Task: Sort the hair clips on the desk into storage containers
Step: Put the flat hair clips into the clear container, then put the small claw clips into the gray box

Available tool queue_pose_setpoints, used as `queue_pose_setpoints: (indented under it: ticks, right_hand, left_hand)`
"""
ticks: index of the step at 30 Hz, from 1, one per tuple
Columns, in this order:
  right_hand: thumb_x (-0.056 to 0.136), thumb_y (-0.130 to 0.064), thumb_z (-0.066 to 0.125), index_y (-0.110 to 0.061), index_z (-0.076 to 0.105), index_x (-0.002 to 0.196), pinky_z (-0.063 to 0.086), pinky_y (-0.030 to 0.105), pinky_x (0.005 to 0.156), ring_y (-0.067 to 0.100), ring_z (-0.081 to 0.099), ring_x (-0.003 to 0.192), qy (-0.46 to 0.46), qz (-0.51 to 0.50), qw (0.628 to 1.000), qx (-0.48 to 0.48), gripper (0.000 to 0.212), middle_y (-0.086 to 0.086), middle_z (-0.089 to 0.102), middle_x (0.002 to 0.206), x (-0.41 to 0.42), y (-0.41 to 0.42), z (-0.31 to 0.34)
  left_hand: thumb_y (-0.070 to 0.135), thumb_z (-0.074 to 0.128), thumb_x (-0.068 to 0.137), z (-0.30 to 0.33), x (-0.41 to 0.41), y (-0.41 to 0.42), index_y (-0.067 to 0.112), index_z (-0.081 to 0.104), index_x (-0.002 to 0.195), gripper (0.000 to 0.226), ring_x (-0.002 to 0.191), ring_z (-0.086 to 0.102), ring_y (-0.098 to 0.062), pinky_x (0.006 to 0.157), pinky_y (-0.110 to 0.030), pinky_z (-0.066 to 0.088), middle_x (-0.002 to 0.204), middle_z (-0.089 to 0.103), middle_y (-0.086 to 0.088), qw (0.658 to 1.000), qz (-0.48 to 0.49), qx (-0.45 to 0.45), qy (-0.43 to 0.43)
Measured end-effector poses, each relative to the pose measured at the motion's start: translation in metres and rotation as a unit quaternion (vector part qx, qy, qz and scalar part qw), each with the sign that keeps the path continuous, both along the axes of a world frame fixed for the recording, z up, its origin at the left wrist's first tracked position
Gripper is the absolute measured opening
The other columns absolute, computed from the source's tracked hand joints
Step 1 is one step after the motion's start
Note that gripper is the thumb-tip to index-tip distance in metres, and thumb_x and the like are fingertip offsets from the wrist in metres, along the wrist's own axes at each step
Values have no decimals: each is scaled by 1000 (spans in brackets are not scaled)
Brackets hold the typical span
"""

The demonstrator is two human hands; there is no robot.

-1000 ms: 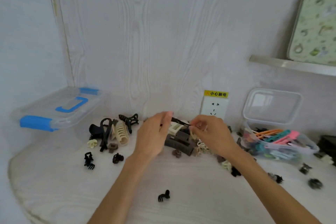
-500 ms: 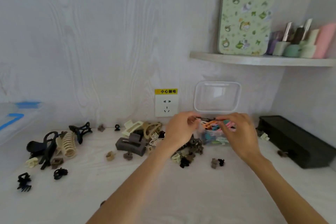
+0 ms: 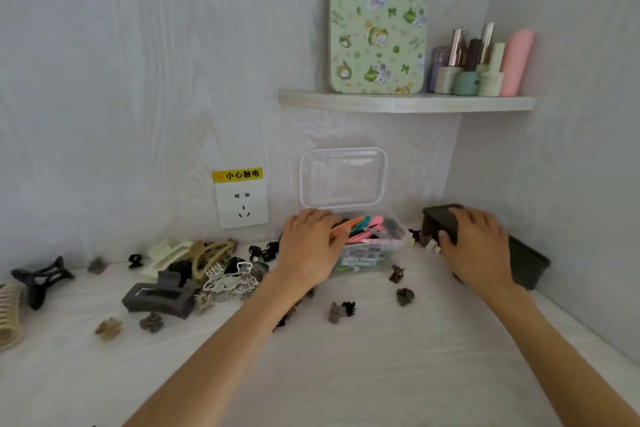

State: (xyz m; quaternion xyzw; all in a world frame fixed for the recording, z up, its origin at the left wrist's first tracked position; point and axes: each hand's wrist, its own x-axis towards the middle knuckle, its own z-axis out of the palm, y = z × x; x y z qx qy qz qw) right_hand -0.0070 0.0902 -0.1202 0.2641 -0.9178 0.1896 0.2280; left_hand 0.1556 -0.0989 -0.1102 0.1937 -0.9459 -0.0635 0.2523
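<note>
A clear plastic container (image 3: 375, 255) stands against the back wall with its lid (image 3: 343, 177) propped open. It holds colourful slim clips (image 3: 363, 229). My left hand (image 3: 308, 246) reaches over its left rim, fingertips bent down among the clips; nothing shows in the fingers. Over the left end of a black box (image 3: 528, 262) at the right lies my right hand (image 3: 479, 246), thumb against the box's front. Loose clips lie left of the container: a grey claw clip (image 3: 156, 298), a white wire clip (image 3: 230, 281), a beige clip (image 3: 211, 253). Small dark clips (image 3: 341, 310) sit between my arms.
A wall socket (image 3: 242, 204) with a yellow label is behind the pile. A corner shelf (image 3: 405, 102) above carries a green patterned board and bottles. A dark claw clip (image 3: 41, 277) and a ribbed cream one (image 3: 8, 315) lie far left. The right wall runs close behind the black box.
The view and both hands have swung right from the clip pile. The thin black clip held between the hands is out of sight; the left hand reached the clear container, the right the black box.
</note>
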Motion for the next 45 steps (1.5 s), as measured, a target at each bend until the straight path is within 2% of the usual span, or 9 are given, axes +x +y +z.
queue_pose_setpoints:
  ticks: [3, 7, 14, 21, 25, 30, 37, 40, 45]
  right_hand:
    - [91, -47, 45, -3, 26, 140, 29, 45, 108, 36, 31, 131, -97, -100, 980, 141, 68, 20, 34, 143, -10, 18, -1]
    - [91, -55, 37, -8, 28, 138, 26, 46, 108, 36, 31, 132, -108, -151, 957, 223, 68, 22, 31, 145, -6, 19, 3]
    - [74, -60, 62, -20, 44, 132, 33, 46, 101, 36, 44, 119, -65, -105, 985, 120, 73, 17, 49, 129, 14, 37, 27]
    - [68, -55, 72, -24, 51, 128, 33, 45, 100, 31, 43, 118, 36, 80, 996, -26, 70, 10, 49, 129, 72, 26, 80]
    - [68, -58, 71, -33, 49, 127, 34, 37, 101, 19, 43, 115, -24, 277, 960, -14, 67, -2, 48, 125, 126, -17, 92]
    - [70, -55, 71, -34, 50, 126, 35, 33, 101, 15, 41, 119, -95, 427, 898, 52, 64, -5, 48, 129, 194, -94, 82]
    - [71, -50, 74, -35, 54, 123, 38, 28, 103, 9, 46, 116, -233, 529, 802, 150, 58, -12, 50, 128, 255, -154, 52]
    - [70, -51, 74, -35, 53, 124, 39, 29, 101, 11, 46, 117, -234, 539, 794, 156, 60, -11, 50, 128, 264, -161, 39]
    - [73, -57, 67, -37, 41, 136, 24, 35, 111, 16, 28, 133, -24, 517, 836, 183, 71, -3, 35, 144, 272, -160, 25]
  left_hand:
    - [39, 44, 94, 1, 10, 7, 28, 48, 134, 41, 128, 38, -16, 104, -31, 27, 137, 50, 7, 1000, -14, 7, -11]
    - [37, 50, 91, -1, 24, 13, 28, 51, 130, 40, 123, 44, -17, 104, -33, 33, 133, 54, 6, 998, -29, 43, -33]
    - [33, 55, 90, 3, 59, 11, 32, 57, 123, 34, 121, 46, -14, 100, -31, 38, 127, 58, 11, 997, -27, 75, 12]
    - [29, 61, 88, 32, 105, 7, 22, 47, 134, 48, 128, 42, -11, 105, -24, 30, 139, 48, 5, 983, -48, 164, 63]
    - [30, 75, 76, 47, 158, -23, 23, 29, 144, 82, 132, 35, -9, 109, -34, 32, 146, 37, 3, 960, -16, 261, 101]
    - [18, 79, 73, 44, 240, -64, 31, 19, 146, 96, 135, 32, -10, 102, -26, 33, 150, 28, 8, 935, 12, 340, 101]
    - [24, 76, 76, 10, 326, -88, 48, 37, 129, 70, 126, 38, 2, 88, -9, 35, 133, 40, 26, 953, 5, 304, -9]
    - [31, 77, 75, -4, 338, -88, 47, 43, 126, 63, 129, 36, 1, 97, -17, 36, 138, 36, 23, 959, 27, 280, -21]
    - [46, 73, 72, -9, 340, -79, 41, 48, 128, 61, 130, 32, -1, 107, -25, 32, 132, 33, 28, 995, 90, 27, -29]
